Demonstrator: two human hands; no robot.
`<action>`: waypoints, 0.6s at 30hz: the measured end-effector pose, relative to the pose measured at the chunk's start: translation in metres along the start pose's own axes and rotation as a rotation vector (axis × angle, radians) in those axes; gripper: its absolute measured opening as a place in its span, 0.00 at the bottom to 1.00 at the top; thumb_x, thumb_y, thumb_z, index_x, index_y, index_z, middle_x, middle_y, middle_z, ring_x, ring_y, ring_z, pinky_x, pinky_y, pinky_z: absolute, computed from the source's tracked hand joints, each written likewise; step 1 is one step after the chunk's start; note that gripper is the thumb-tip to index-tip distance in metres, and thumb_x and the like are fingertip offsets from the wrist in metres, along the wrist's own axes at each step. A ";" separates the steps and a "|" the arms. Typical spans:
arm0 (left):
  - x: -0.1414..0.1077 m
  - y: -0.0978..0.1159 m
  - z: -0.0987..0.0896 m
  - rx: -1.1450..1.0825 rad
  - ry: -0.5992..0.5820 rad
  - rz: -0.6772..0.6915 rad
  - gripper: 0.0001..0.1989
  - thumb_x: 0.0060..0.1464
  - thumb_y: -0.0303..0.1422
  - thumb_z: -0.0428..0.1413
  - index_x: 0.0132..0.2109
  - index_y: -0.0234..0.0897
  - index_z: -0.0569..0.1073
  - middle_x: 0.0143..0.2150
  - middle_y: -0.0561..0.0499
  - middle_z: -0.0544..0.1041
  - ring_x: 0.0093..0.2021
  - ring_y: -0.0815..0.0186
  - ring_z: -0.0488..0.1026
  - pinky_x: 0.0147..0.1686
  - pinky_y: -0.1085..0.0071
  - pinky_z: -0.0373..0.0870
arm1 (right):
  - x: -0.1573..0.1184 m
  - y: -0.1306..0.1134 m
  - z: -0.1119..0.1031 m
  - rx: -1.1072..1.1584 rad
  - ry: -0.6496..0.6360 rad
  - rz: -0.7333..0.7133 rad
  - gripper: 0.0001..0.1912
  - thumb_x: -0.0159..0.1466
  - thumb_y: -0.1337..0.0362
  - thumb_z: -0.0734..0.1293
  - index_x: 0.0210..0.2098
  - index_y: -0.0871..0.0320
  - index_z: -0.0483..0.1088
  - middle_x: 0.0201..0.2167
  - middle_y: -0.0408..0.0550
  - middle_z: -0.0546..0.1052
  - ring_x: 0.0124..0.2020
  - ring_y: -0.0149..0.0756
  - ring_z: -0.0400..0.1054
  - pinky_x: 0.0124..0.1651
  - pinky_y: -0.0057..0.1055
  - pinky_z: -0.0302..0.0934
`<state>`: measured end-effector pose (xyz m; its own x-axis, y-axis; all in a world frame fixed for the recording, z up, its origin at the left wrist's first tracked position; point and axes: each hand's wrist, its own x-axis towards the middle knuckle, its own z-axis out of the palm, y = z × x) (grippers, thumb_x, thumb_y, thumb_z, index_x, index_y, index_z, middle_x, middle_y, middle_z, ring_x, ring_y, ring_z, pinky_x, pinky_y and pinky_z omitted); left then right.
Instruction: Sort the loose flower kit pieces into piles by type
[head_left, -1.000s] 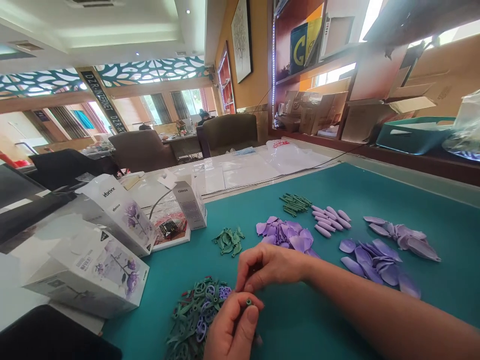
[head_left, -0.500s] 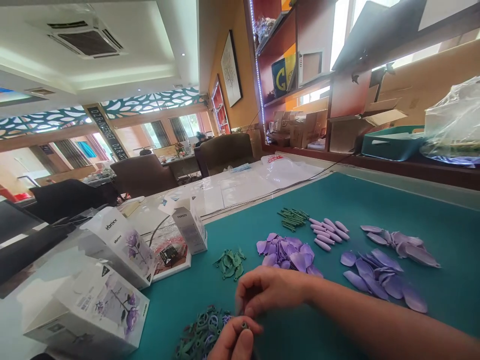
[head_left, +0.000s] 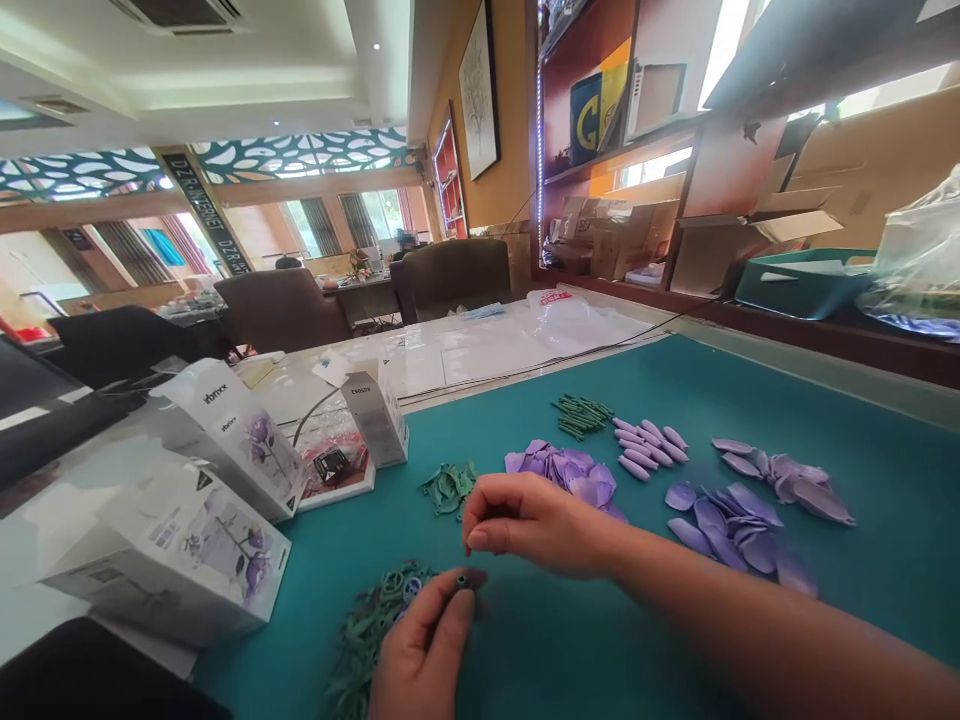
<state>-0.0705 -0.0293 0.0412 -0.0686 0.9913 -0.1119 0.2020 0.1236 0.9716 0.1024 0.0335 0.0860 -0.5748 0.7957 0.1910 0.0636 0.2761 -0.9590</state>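
My left hand (head_left: 427,640) is closed at the bottom middle, pinching a small dark green part with a hole in its end (head_left: 463,581) between thumb and forefinger. Just above it is my right hand (head_left: 517,515), its fingers pressed together and pointing left; a tiny dark tip shows below them, too small to name. The hands are slightly apart. Beside my left hand lies a heap of green and purple plastic pieces (head_left: 367,630). A small pile of green leaf-like pieces (head_left: 448,488) sits behind my right fingers, and purple petals (head_left: 562,468) lie partly behind that hand.
On the green mat (head_left: 600,640) are dark green sticks (head_left: 581,415), lilac pods (head_left: 649,447), violet petals (head_left: 724,525) and paler petals (head_left: 787,472). White boxes (head_left: 187,560) with flower pictures stand at the left, near a tray (head_left: 337,475). Shelves rise behind.
My right hand has lifted away from my left hand, opening a gap between them. My left hand keeps its pinch on the green part. The camera view has shifted slightly.
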 end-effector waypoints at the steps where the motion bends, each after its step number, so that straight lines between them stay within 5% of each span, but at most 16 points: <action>1: 0.000 -0.001 0.001 0.014 -0.005 0.003 0.24 0.45 0.53 0.57 0.41 0.39 0.79 0.37 0.48 0.80 0.38 0.60 0.74 0.43 0.67 0.70 | -0.001 -0.003 0.002 -0.034 -0.019 -0.015 0.03 0.59 0.67 0.66 0.29 0.60 0.68 0.26 0.40 0.71 0.29 0.26 0.65 0.32 0.24 0.59; 9: -0.004 0.004 0.004 0.049 0.003 0.052 0.24 0.47 0.52 0.55 0.42 0.40 0.80 0.26 0.50 0.74 0.35 0.59 0.71 0.41 0.67 0.70 | -0.003 -0.008 0.006 -0.260 -0.078 -0.084 0.04 0.60 0.71 0.65 0.28 0.60 0.69 0.27 0.42 0.72 0.31 0.27 0.68 0.36 0.25 0.62; 18: -0.003 0.003 0.003 0.115 -0.034 0.105 0.20 0.49 0.50 0.54 0.37 0.40 0.79 0.26 0.51 0.73 0.33 0.62 0.70 0.37 0.71 0.69 | -0.002 -0.007 0.008 -0.495 -0.116 -0.138 0.03 0.60 0.72 0.66 0.29 0.60 0.70 0.29 0.41 0.70 0.31 0.26 0.66 0.34 0.22 0.59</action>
<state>-0.0671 -0.0316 0.0443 -0.0081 0.9998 -0.0198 0.3173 0.0214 0.9481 0.0967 0.0264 0.0904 -0.6899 0.6767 0.2572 0.3425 0.6182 -0.7075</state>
